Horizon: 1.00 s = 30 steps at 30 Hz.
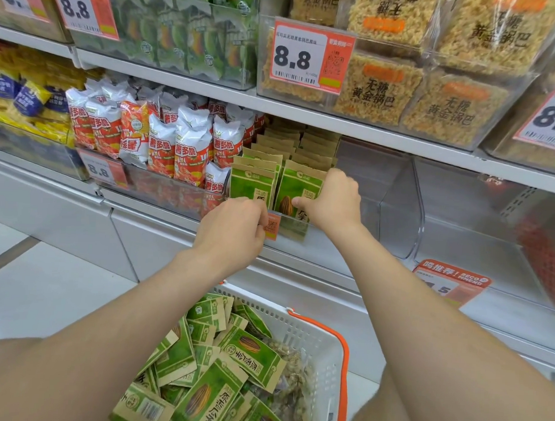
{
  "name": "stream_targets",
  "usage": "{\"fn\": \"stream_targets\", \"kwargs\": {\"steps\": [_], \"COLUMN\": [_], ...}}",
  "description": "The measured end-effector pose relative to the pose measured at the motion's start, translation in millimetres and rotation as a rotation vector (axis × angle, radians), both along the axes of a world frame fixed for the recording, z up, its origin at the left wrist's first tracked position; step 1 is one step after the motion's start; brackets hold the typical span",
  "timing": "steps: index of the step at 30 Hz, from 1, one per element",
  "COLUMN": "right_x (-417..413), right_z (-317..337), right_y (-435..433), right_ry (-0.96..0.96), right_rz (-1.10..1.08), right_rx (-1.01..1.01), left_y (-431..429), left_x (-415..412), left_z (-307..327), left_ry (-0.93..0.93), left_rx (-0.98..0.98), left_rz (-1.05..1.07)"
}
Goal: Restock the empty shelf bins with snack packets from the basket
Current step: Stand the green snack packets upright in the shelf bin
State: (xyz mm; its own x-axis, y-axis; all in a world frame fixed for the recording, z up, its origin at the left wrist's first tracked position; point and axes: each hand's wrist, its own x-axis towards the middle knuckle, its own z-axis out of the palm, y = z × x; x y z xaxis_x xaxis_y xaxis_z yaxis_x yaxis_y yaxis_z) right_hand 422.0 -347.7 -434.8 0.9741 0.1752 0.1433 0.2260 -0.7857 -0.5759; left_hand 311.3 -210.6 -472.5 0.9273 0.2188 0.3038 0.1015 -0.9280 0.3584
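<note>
Two hands work at the bin (293, 227): right hand (330, 200) pinches a light, pliable packet (298, 185) near its top; left hand (234, 227) hold unclear.

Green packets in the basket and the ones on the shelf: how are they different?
The basket packets lie jumbled; the shelf packets stand upright in neat rows. Nobody touches the basket packets; the right hand grips a front one of the shelf packets. Both are green, with seed pictures.

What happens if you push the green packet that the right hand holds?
It probably wobbles or tips easily: the green packet stands thin and upright. It's likely light and bendy, like the flat ones heaped in the basket.
</note>
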Motion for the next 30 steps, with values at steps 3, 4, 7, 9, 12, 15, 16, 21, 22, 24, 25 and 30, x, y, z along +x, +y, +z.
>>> {"fn": "stream_targets", "kwargs": {"steps": [3,4,7,9,12,15,16,21,22,24,25,30], "right_x": [-4.1,-5.2,-9.2,-15.1,-35.3,-58.7,-65.0,-86.6,-91.1,-98.9,-101.9,-104.5], "right_z": [4.7,5.7,8.9,11.0,18.0,20.2,17.0,-3.1,-7.0,-16.3,-20.6,-28.9], "right_y": [-0.7,-1.7,-4.7,-4.9,-1.9,6.3,9.5,9.2,6.7,4.1,4.7,14.9], "right_ry": [-0.008,-0.015,-0.051,-0.155,-0.363,-0.27,-0.185,0.113,0.149,0.212,0.221,0.198], "right_rz": [-0.019,-0.022,-0.034,-0.016,0.092,0.321,0.388,0.66,0.711,0.77,0.784,0.81], "right_rx": [0.042,0.047,0.019,-0.055,-0.176,-0.179,-0.217,-0.712,-0.823,-0.998,-1.057,-1.048], "left_y": [1.3,1.6,2.3,3.7,6.8,8.9,9.4,1.4,-1.1,-7.6,-10.7,-32.2], "left_x": [-1.2,-1.7,-3.6,-4.7,-5.8,-6.8,-7.9,-17.0,-19.4,-25.9,-29.4,-48.0], "left_z": [-0.3,-0.4,-1.3,-2.9,-7.5,-14.2,-17.0,-48.0,-59.4,-84.3,-97.3,-136.4], "left_ry": [0.017,0.021,0.069,0.115,0.19,0.349,0.429,0.781,0.813,0.918,0.973,1.141], "left_rx": [0.013,0.018,0.035,0.058,0.08,0.145,0.167,0.22,0.248,0.308,0.334,0.399], "left_rz": [0.004,0.004,0.007,0.004,-0.032,-0.16,-0.205,-0.33,-0.338,-0.359,-0.386,-0.528]}}
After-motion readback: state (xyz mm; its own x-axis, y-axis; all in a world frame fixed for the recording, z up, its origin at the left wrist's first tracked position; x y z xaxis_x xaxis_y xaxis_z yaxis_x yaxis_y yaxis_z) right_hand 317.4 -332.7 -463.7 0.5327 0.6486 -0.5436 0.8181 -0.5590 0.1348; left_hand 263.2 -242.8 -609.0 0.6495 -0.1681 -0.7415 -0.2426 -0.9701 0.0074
